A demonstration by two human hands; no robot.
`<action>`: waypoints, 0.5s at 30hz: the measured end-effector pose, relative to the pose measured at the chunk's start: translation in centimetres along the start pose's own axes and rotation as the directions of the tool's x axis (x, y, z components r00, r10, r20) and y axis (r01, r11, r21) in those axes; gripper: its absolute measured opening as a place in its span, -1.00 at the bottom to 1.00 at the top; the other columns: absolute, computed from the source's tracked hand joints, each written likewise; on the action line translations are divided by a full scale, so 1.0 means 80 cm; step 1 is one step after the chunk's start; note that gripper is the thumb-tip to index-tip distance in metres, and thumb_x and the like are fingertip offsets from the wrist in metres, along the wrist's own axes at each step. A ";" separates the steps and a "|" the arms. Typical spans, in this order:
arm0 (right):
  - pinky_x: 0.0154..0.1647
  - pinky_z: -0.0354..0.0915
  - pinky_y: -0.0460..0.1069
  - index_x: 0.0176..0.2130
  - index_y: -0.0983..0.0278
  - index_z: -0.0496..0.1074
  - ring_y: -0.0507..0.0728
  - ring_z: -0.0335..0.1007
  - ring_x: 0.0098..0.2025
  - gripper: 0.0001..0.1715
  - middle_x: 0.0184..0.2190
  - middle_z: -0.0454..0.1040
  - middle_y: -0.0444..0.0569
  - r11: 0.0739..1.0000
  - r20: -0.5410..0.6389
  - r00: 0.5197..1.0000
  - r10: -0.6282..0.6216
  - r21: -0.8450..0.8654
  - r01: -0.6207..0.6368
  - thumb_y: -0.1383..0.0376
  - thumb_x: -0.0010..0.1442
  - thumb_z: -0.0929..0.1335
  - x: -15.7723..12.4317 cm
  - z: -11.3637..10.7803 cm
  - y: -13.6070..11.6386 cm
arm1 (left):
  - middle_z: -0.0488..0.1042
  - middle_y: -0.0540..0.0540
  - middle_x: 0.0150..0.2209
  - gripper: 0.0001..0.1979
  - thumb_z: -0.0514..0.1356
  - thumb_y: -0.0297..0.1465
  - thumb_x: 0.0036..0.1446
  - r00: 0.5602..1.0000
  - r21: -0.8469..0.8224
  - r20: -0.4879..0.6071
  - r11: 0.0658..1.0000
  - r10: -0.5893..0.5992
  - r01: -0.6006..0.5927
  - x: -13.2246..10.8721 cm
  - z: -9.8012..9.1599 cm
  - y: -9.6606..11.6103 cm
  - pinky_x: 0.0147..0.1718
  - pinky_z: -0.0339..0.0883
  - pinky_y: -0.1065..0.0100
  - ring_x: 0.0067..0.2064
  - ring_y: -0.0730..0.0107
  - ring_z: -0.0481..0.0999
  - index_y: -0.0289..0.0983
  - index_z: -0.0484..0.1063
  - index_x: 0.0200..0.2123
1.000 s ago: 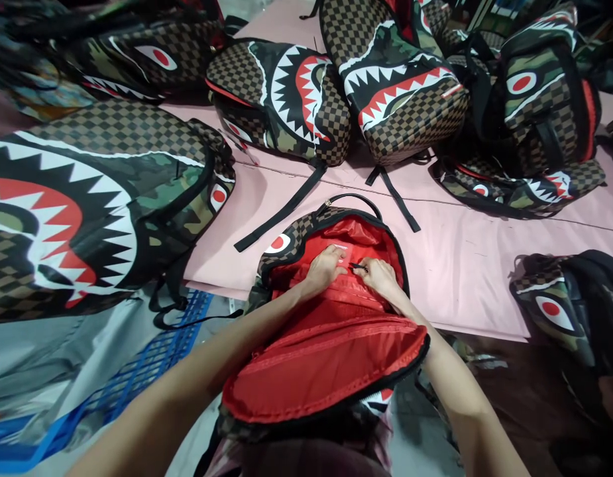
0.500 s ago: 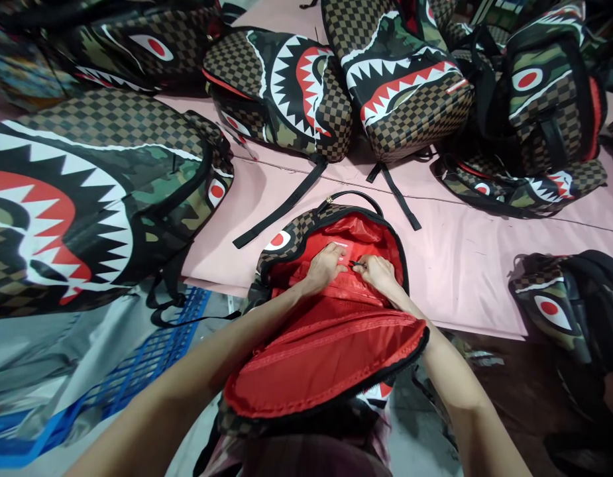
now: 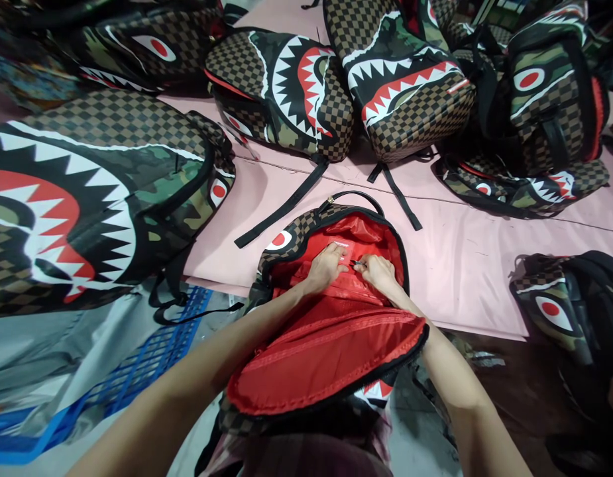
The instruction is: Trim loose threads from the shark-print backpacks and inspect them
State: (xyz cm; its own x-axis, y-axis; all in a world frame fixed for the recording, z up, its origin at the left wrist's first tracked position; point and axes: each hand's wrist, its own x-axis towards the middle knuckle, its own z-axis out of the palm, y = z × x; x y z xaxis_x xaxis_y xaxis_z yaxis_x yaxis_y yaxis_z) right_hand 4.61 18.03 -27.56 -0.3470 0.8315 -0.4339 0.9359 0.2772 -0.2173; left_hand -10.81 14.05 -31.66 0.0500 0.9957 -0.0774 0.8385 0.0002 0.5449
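Going L to R — big brown-check/camo shark-mouth backpack (image 3: pixel 87 192) sits off to the side, prob for elbow room. Left hand (image 3: pixel 327 266) is on the red fabric lining inside the open brown-check backpack (image 3: pixel 306 317) at the pink-covered table's (image 3: pixel 465 265) near edge, prob steadying it; can't tell if it's gripping cloth. Right hand (image 3: pixel 378 271) pinches a small thin dark item (image 3: pixel 356 263) — close work, imo. Vs 1 s ago: hands approx same spot, red-lined flap (image 3: pixel 326 377) a touch higher.

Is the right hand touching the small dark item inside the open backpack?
Touching: the head view shows the small dark item projecting from the pinched right hand.
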 end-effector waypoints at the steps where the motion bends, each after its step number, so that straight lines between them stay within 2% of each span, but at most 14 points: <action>1: -0.25 0.23 -0.03 -0.16 0.16 0.46 0.17 0.43 -0.15 -0.67 -0.23 0.54 0.00 1.000 -0.003 1.000 0.000 0.003 0.000 0.10 0.18 0.23 0.000 0.001 0.000 | 0.37 -0.12 -0.16 -0.73 0.23 -0.40 0.02 1.000 -0.001 0.001 1.000 -0.002 0.002 0.000 -0.001 0.001 -0.18 0.33 0.27 -0.16 0.25 0.40 -0.30 0.35 -0.16; 15: -0.30 0.21 -0.02 -0.21 0.19 0.45 0.20 0.44 -0.21 -0.70 -0.29 0.53 0.04 0.995 -0.084 0.996 0.024 0.097 -0.016 0.15 0.17 0.23 0.000 0.009 0.002 | 0.38 -0.10 -0.14 -0.75 0.22 -0.45 0.02 1.000 -0.041 -0.012 0.999 -0.019 0.019 -0.002 -0.004 0.006 -0.14 0.33 0.26 -0.13 0.28 0.41 -0.26 0.36 -0.17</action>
State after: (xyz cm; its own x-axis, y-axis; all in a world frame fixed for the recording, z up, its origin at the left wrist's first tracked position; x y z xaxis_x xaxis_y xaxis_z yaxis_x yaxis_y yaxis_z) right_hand 4.70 17.72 -28.26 -0.3178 0.8754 -0.3642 0.9311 0.2156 -0.2941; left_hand -10.56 13.92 -31.10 0.0275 0.9965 -0.0783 0.8165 0.0228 0.5769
